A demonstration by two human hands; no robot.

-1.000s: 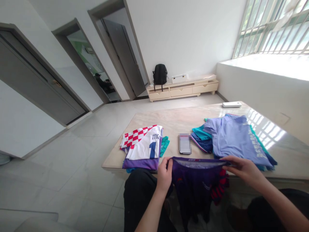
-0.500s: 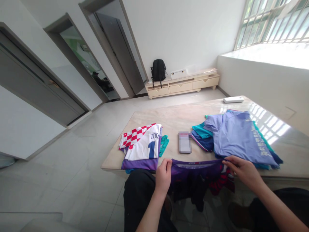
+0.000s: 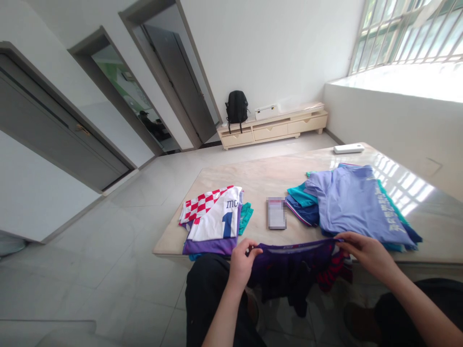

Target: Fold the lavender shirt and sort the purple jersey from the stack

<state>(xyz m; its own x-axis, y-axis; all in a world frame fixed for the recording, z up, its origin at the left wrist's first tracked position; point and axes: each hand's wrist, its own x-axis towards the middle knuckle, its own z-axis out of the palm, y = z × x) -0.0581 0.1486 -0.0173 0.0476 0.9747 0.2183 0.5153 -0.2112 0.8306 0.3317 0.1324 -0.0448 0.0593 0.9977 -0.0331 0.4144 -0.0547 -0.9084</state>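
A dark purple jersey hangs over the near edge of the marble table, stretched flat between both hands. My left hand pinches its left end, and my right hand grips its right end. A red and dark striped cloth hangs beside the jersey under my right hand. Left of my hands lies a folded stack topped by a white jersey with a blue numeral and a red-white checked one. To the right lies a loose pile topped by a light blue shirt.
A phone lies between the two piles. A white remote-like box sits at the table's far corner. My dark-trousered knees are under the table edge. A low cabinet with a black backpack stands against the far wall, doors at left.
The purple jersey has been lowered and gathered, so less of it hangs below the table edge. Both hands dropped slightly and still hold its ends.
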